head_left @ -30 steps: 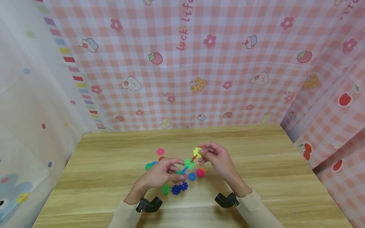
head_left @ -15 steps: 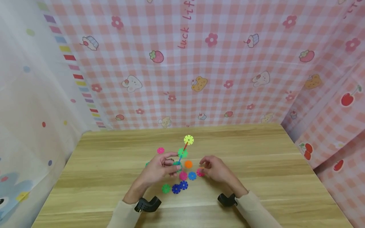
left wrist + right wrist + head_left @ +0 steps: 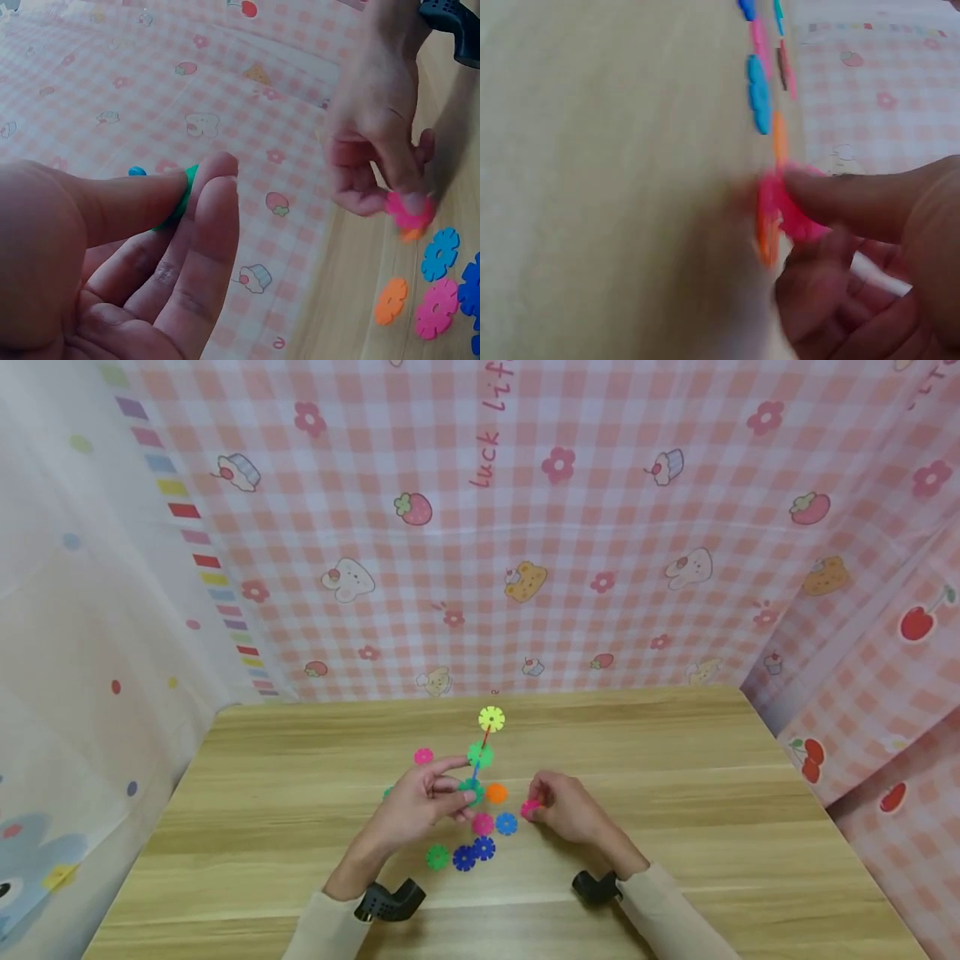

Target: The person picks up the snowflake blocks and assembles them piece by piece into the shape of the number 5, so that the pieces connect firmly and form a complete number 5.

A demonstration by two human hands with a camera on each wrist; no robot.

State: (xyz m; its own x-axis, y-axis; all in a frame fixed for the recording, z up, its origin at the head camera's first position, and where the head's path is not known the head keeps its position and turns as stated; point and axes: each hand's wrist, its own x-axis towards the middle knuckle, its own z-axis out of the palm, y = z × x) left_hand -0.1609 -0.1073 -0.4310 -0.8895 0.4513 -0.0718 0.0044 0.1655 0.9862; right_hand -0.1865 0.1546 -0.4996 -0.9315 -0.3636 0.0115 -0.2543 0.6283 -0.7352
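My left hand [image 3: 423, 797] pinches the bottom green disc [image 3: 471, 792] of a chain of notched plastic snowflake discs. Above it the chain runs up through an edge-on blue disc [image 3: 476, 774], a lighter green disc [image 3: 480, 755] and a red disc [image 3: 486, 737] to a yellow disc [image 3: 491, 719] on top. Over to the right, thumb and finger of my right hand [image 3: 566, 810] pinch a pink snowflake disc [image 3: 407, 210]. In the right wrist view an orange disc [image 3: 767, 244] shows just beneath that pink one, which is blurred there.
Between the hands lie an orange disc [image 3: 496, 793], a second pink disc [image 3: 482, 824] and a light blue disc [image 3: 506, 824]. Nearer the front are dark blue discs [image 3: 464, 858] and a green one [image 3: 437, 858]. Another pink disc [image 3: 423, 757] lies behind my left hand on the wooden table [image 3: 675, 760].
My right hand has left the chain's yellow disc, dropped to the table and taken hold of the pink disc. The chain in my left hand has swung more upright, away from the right hand.
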